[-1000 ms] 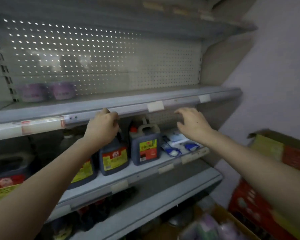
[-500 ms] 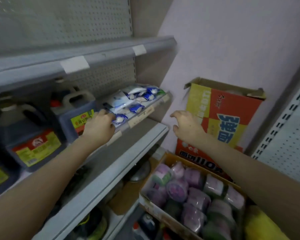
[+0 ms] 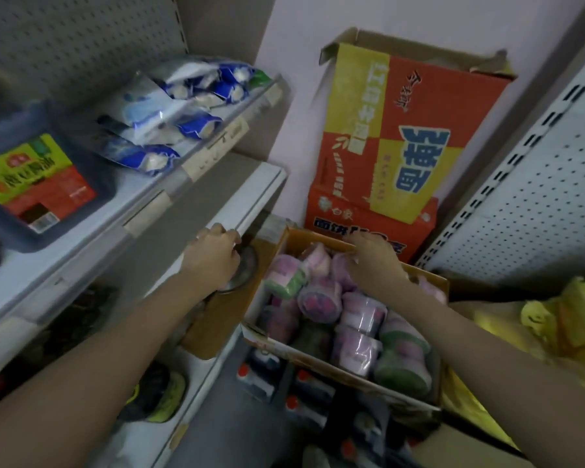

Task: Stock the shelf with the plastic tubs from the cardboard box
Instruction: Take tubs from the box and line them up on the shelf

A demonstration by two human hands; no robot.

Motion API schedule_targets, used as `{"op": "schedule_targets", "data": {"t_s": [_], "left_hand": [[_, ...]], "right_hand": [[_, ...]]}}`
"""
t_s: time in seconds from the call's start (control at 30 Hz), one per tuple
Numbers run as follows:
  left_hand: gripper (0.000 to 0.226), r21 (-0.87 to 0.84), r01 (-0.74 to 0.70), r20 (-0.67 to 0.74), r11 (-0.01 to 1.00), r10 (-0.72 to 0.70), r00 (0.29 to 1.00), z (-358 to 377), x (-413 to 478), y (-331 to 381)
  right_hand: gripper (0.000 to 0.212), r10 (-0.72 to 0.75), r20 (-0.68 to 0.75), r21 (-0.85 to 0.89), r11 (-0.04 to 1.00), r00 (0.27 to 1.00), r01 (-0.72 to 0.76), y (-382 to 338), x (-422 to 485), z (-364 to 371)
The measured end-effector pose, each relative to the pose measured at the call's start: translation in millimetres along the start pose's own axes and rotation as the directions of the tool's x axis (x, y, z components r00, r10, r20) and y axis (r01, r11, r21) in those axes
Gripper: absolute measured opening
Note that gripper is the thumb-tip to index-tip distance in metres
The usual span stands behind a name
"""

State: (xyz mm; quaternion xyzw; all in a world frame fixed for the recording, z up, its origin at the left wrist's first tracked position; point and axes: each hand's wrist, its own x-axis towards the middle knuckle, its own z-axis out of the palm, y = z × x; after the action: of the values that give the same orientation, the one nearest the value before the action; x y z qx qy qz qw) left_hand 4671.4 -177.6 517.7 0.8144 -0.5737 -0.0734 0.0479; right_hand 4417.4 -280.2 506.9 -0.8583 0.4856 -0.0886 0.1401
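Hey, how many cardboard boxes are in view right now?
3. The open cardboard box of plastic tubs sits under the right hand; a red carton stands behind it at the wall; a red-and-yellow carton is stacked on that. Others may be hidden.
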Motion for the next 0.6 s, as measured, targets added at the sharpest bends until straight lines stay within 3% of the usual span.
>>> {"op": "schedule_targets", "data": {"t_s": [0.2,0.33,0.6], "left_hand": [[0.033,-0.055,-0.041,0.145,0.998,0.048,0.988,78,28,6],[0.038,-0.137,0.004,0.224,0.991,0.027,0.974,126,41,11],[0.081,-0.133,0.068,0.276,0.989,-0.029,0.961,188,71,27]], "right_hand": [[0.035,0.098,0.154,0.058,0.992,0.983,-0.108,33,2,78],[0.044,0.146,0.280,0.054,0.984,0.949,-0.168,58,3,129],[0.070,0.087,0.341,0.074,0.990,0.936,-0.119,91,17,178]]}}
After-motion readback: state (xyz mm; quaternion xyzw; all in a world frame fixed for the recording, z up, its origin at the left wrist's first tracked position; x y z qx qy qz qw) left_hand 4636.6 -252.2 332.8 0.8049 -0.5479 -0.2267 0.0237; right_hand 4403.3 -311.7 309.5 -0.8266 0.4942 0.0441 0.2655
